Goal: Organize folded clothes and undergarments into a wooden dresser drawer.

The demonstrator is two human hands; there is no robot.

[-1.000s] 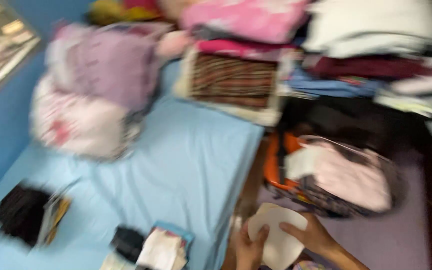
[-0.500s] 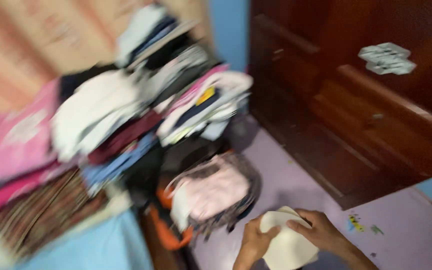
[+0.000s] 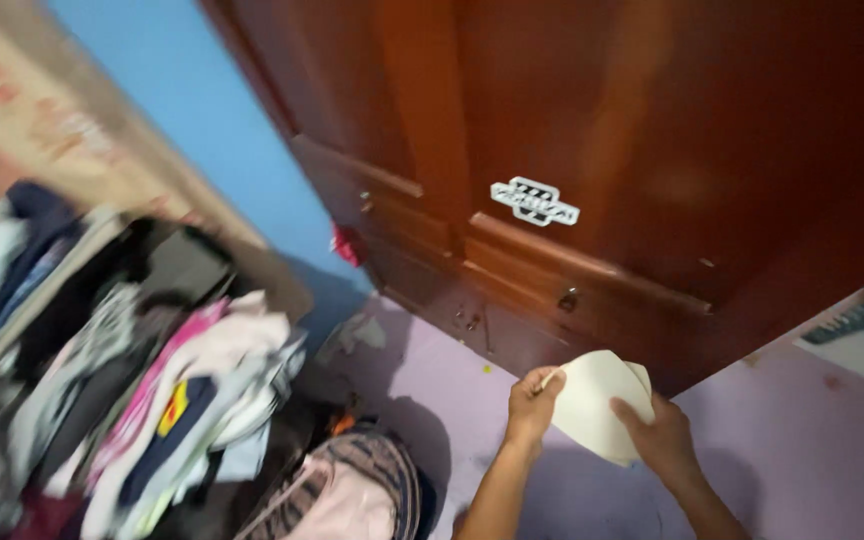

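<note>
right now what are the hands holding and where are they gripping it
Both hands hold a cream folded cloth piece: the left hand pinches its upper left edge, the right hand grips its lower right side.

We see soft, even indoor light with a warm sheen on the wooden wardrobe (image 3: 572, 130). Motion blur smears the clothes pile (image 3: 122, 380) at left; faint shadows fall on the floor (image 3: 802, 440).

Bedroom in a home, shown by a dark red-brown wooden wardrobe (image 3: 572, 150) with drawers, heaps of folded clothes (image 3: 122, 380), a blue wall (image 3: 202, 110) and a lilac floor (image 3: 802, 440).
</note>
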